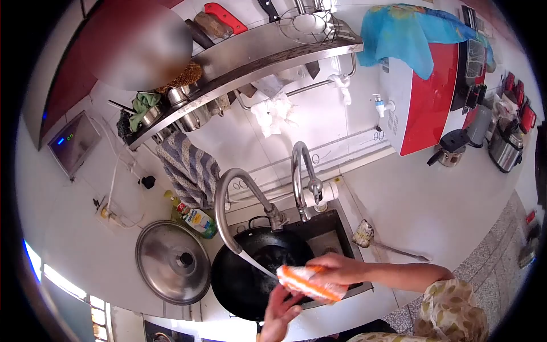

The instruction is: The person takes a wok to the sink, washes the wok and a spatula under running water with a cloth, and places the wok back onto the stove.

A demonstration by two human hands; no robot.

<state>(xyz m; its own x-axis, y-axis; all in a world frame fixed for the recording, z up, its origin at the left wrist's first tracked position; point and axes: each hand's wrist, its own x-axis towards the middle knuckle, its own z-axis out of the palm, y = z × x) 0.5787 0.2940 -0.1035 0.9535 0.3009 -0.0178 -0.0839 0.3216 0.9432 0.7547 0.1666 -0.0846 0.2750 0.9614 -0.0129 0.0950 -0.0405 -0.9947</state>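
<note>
My right hand (336, 270) grips an orange-and-white striped sponge or folded cloth (299, 280) above the sink. Just below its near end is my left hand (279, 313), palm up with the fingers apart; whether the fingertips touch it I cannot tell. Water runs from the large curved faucet (219, 211) toward the far end of the sponge or cloth and into a black wok (233, 285). The wok sits over the left part of the sink (345, 233), and its near edge is partly hidden by my hands.
A metal lid (162, 262) and a dish soap bottle (196, 219) stand left of the wok. A second faucet (296, 171) rises behind the sink. On the right counter lies a long-handled brush (364, 233). A metal shelf (245, 68) with knives and pots hangs above.
</note>
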